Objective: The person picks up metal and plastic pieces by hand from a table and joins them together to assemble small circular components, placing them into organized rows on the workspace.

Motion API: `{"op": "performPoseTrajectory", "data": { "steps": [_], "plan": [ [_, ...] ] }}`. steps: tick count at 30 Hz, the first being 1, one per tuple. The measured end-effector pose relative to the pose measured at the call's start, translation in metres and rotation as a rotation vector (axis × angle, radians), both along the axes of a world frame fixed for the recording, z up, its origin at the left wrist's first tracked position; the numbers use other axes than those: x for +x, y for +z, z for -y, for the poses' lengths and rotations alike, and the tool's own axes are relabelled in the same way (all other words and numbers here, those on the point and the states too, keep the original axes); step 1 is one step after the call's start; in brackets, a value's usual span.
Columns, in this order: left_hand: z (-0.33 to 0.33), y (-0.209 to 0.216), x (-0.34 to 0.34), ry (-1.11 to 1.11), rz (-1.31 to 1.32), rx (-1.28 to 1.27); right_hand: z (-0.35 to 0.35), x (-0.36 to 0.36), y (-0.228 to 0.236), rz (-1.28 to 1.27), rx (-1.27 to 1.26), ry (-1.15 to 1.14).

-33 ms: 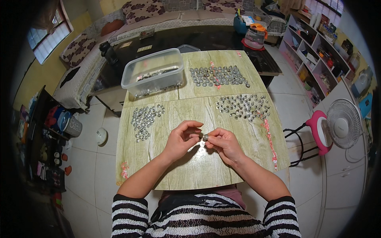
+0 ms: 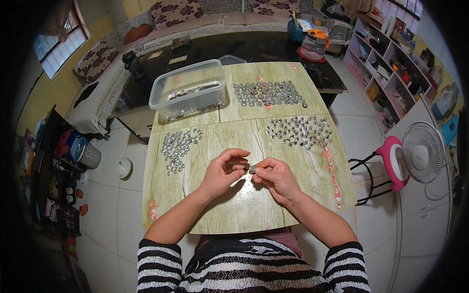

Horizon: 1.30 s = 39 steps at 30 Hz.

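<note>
A small round metal button (image 2: pixel 252 169) is pinched between the thumb and forefinger of my right hand (image 2: pixel 277 178), just above the table. Close beside it on the left, my left hand (image 2: pixel 225 171) is half curled, thumb and forefinger apart; I see nothing held in it. On the left of the table lies a loose group of shiny round metal caps (image 2: pixel 178 150). Small metal pieces with pointed stems (image 2: pixel 299 131) are spread at the right. Farther back, metal buttons (image 2: pixel 267 94) stand in rough rows.
A clear plastic tub (image 2: pixel 188 105) holding metal pieces stands at the back left of the wood-patterned table (image 2: pixel 220 215). Beyond is a dark table (image 2: pixel 244 41) with an orange-lidded jug (image 2: pixel 315 45). A fan (image 2: pixel 419 151) sits on a pink chair (image 2: pixel 389 163) at the right.
</note>
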<state>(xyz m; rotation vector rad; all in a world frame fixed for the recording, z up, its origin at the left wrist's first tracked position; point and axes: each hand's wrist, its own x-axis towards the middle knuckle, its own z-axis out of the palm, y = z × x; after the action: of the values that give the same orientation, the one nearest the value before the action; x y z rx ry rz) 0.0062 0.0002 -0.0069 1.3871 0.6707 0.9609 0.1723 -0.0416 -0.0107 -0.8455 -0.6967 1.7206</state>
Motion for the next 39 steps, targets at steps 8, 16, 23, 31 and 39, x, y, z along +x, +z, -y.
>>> {"op": "performPoseTrajectory", "data": {
  "steps": [8,16,23,31,39],
  "plan": [
    [0.003,0.007,0.002,-0.043,-0.084,-0.089,0.000,-0.001,-0.003,-0.006,0.024,0.020],
    [0.002,0.004,0.001,0.001,-0.041,-0.040,0.001,-0.003,0.001,0.014,0.026,0.007],
    [-0.004,-0.005,-0.004,0.050,-0.074,0.022,0.001,0.000,0.000,0.025,0.025,-0.015],
    [0.001,0.002,0.001,-0.032,-0.051,-0.088,0.001,-0.003,0.000,0.069,0.054,-0.011],
    [0.001,0.002,0.001,-0.049,-0.017,-0.102,0.002,-0.002,0.000,0.063,0.031,-0.010]
  ]
}}
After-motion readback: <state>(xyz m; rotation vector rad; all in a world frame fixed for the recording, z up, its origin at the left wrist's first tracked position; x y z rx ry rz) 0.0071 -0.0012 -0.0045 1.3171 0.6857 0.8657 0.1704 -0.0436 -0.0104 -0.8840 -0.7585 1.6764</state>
